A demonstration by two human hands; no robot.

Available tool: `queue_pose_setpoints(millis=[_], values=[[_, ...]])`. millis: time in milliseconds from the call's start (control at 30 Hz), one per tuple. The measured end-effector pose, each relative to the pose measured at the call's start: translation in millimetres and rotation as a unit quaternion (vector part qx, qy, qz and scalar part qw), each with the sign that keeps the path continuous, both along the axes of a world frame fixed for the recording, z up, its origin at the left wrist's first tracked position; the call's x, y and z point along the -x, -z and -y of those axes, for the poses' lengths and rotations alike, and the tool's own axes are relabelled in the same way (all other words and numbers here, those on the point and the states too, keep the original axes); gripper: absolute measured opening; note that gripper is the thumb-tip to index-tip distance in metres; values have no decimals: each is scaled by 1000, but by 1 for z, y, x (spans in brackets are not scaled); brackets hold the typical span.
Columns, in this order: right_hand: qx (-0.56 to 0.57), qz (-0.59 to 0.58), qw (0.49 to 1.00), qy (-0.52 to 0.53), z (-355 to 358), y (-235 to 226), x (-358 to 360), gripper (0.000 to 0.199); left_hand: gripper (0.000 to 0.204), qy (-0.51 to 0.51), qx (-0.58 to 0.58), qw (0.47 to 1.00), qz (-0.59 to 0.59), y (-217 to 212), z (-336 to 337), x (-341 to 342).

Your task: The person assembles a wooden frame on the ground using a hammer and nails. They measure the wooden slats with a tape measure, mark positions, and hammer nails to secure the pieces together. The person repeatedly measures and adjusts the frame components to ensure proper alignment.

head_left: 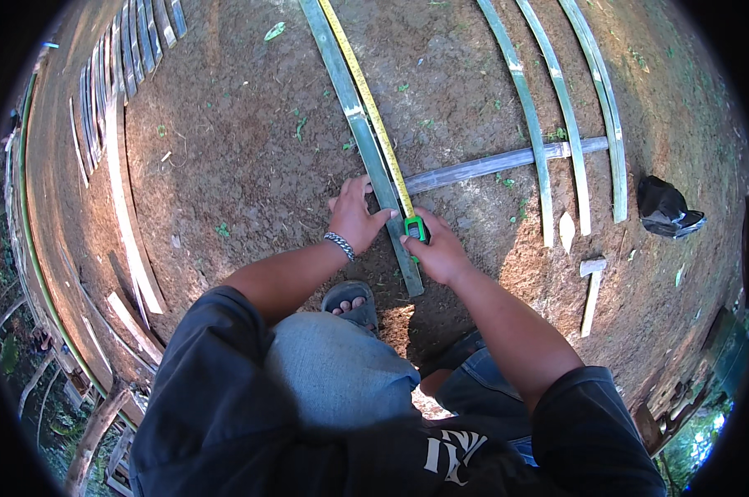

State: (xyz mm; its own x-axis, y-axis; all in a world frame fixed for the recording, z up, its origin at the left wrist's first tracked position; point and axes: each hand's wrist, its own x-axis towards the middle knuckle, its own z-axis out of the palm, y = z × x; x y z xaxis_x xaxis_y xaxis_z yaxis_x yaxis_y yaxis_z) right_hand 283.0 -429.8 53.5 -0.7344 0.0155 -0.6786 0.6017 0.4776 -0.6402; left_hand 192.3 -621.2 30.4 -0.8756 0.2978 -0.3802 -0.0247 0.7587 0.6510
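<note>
On the central ground [250,149], bamboo strip [363,137]: runs near to far.
Left hand [358,222]: fingers apart, thumb touching strip.
Right hand [443,253]: clamped on tape measure [416,229].
Measuring: likely step; next needs steady alignment.

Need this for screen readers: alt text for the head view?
A person's right hand holds a green tape measure, its yellow tape extended along a bamboo strip that the left hand touches. More strips and a hammer-like tool lie on dirt.
</note>
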Motion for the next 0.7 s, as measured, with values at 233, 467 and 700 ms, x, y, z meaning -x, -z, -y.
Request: queue_pose_setpoints(millis=[233,467,700], values=[[-6,12,1000,-16,0,4,-1,77,77,-22,-56,997,-38,8,-1,-5],[-3,32,999,-2,-3,-6,2,79,102,-58,-91,994,-27,17,1,-10],[-3,43,999,-2,-2,-6,4,81,102,-54,-87,995,-12,16,2,-10]])
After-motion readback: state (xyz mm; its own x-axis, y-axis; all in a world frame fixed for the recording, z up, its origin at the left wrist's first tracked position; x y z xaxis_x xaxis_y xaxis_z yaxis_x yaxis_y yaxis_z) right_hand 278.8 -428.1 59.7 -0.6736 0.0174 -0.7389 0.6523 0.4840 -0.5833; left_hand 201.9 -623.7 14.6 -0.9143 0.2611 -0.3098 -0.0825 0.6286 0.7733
